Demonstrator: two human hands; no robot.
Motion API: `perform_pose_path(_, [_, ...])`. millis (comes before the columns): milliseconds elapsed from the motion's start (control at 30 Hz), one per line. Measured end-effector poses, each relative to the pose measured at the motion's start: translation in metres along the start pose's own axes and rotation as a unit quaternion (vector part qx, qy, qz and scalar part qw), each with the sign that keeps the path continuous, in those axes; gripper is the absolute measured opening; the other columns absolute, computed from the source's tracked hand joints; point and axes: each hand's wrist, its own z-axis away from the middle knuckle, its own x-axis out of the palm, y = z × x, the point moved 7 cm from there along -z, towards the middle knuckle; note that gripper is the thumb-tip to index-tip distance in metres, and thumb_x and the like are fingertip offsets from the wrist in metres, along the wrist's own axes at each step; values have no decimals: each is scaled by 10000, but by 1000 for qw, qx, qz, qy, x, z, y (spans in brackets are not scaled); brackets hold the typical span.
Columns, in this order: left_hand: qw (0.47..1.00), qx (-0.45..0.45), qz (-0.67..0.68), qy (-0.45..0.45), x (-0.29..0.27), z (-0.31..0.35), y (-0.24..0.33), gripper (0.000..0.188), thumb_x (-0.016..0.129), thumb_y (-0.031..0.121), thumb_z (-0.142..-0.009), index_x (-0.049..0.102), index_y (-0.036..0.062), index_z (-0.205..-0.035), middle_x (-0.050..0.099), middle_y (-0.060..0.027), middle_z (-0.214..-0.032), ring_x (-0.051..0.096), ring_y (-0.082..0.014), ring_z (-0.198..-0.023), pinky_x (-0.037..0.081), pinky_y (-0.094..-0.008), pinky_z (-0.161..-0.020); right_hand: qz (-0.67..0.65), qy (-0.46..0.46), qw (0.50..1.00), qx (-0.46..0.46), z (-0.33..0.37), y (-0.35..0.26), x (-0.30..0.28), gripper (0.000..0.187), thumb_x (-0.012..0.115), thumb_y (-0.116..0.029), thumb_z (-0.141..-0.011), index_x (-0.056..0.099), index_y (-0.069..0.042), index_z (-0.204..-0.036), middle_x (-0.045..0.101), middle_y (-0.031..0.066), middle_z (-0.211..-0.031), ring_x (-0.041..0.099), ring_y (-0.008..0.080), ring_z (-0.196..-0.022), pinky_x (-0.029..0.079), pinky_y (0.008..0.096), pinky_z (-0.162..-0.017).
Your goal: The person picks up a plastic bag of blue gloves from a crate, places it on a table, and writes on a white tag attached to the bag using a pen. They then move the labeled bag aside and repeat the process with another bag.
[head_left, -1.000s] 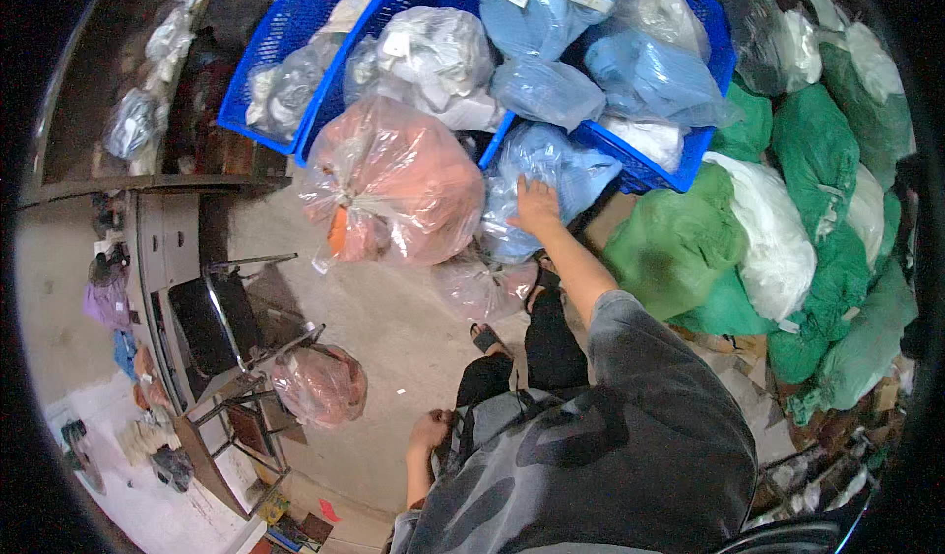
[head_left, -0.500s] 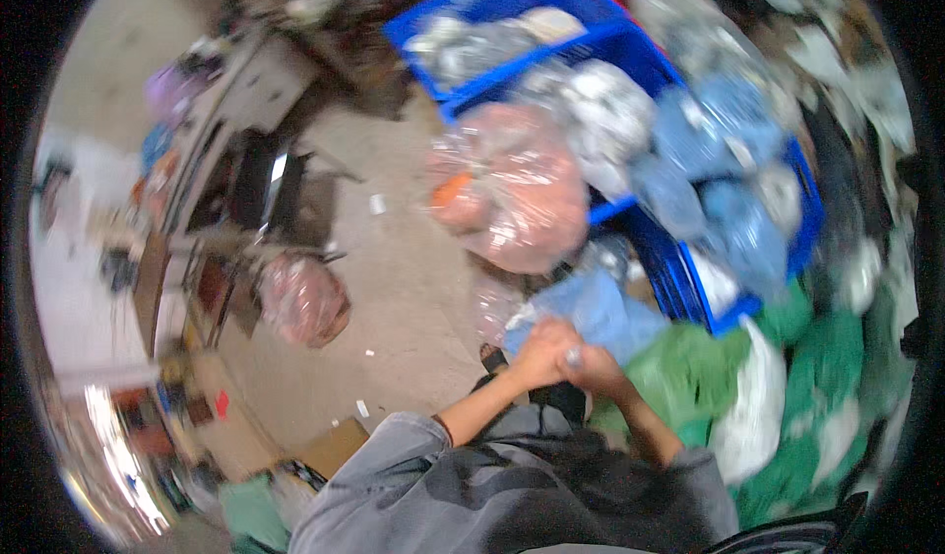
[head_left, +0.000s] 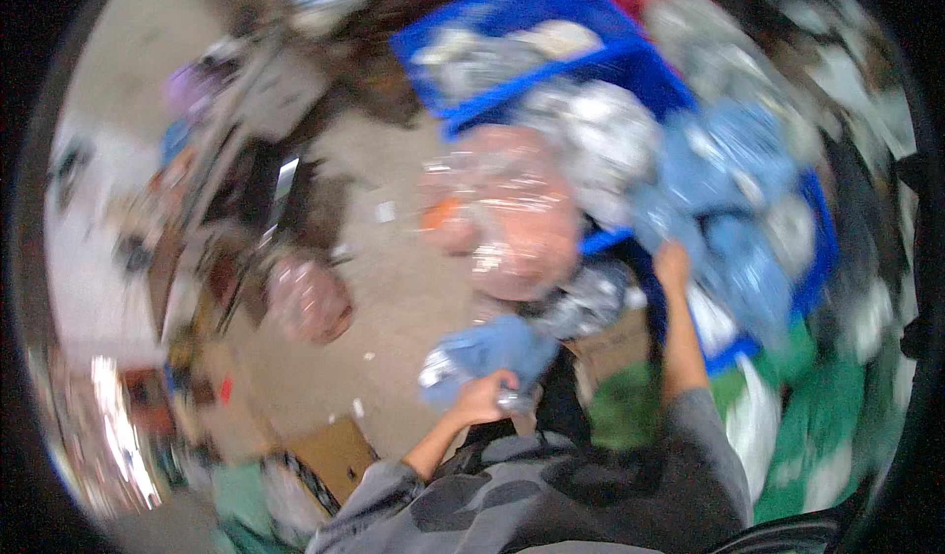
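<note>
My left hand (head_left: 484, 399) is closed around the gathered neck of a light blue plastic bag (head_left: 497, 349), which hangs just in front of my legs. My right hand (head_left: 672, 266) reaches forward to the blue crate (head_left: 726, 357) on the right, at the edge of the blue bags (head_left: 728, 160) heaped in it. Motion smears the fingers of this hand, so its grip does not show. A large clear bag of pinkish-orange stuff (head_left: 527, 214) stands ahead, between the two hands and beyond them.
Farther off, another blue crate (head_left: 463, 116) holds white and grey bags. Green and white sacks (head_left: 787, 436) crowd the right side. A smaller pink bag (head_left: 308, 298) lies on the floor at left, near a bench frame. Cardboard (head_left: 335, 456) lies near left.
Both hands were together at the blue bag. The right has moved forward and right to the crate; the left has moved left with the bag. The view has shifted slightly.
</note>
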Motion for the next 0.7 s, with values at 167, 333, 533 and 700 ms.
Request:
perform_pose_path(167, [956, -148, 240, -78, 9, 15, -10, 393, 763, 393, -865, 591, 111, -1077, 606, 23, -967, 550, -148, -798, 456, -304, -722, -196, 61, 973, 108, 92, 35, -65, 373, 535, -390, -954, 710, -92, -814, 696, 172, -758, 678, 419, -703, 531, 508, -622])
perform_pose_path(333, [929, -215, 295, -54, 29, -5, -28, 577, 536, 562, -1000, 602, 51, -1261, 640, -47, -1108, 558, -154, -1001, 445, -312, -902, -339, -70, 937, -42, 189, -89, -123, 231, 629, -354, -829, 688, -141, -762, 668, 129, -689, 660, 370, -632, 509, 509, -571])
perform_pose_path(533, [879, -257, 346, -202, 67, -34, -26, 356, 605, 296, -1013, 699, -12, -1163, 701, -43, -1113, 605, -110, -1029, 479, -302, -937, -396, -301, 810, -312, 298, -224, -123, 204, 660, -248, -771, 670, -44, -754, 658, 195, -704, 665, 415, -688, 516, 524, -597])
perform_pose_path(700, [905, -208, 272, -252, 83, -67, 7, 102, 663, 56, -934, 747, 5, -959, 670, 69, -876, 558, -34, -793, 438, -210, -702, -515, -362, 721, -289, 215, -127, -117, 219, 660, -264, -887, 697, -69, -981, 671, 135, -790, 658, 234, -718, 516, 434, -664])
